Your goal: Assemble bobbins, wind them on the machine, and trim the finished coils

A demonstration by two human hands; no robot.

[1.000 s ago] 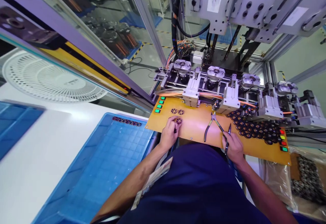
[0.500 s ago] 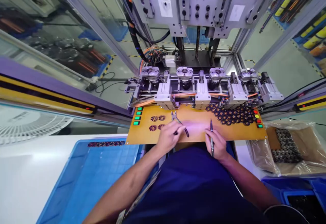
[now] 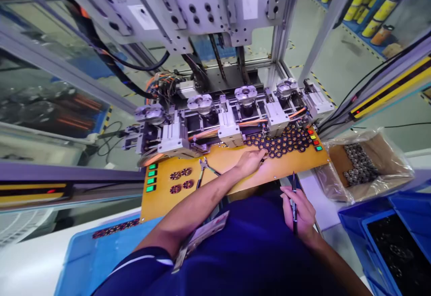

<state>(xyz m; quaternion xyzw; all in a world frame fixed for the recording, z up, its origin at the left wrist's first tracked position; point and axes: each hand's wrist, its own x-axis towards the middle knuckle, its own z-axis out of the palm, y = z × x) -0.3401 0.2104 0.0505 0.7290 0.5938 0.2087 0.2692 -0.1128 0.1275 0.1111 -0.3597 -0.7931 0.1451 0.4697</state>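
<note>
Black rings (image 3: 284,143) sit packed at the right end of our orange board (image 3: 279,168); our left hand (image 3: 249,163) is at the pile's left edge, fingertips bunched, but we can't tell if they pinch one. Main risk we see: tight packing, so one pull could drag neighbours or knock the buttons (image 3: 315,143) just beside. Our left forearm (image 3: 205,201) crosses near the cutters (image 3: 203,163); a low sweep could catch a handle and shove them into the four separate rings (image 3: 186,172). Our right hand (image 3: 305,210) is closed round a pen (image 3: 294,208), near the front edge; loose fingers could drop it.
</note>
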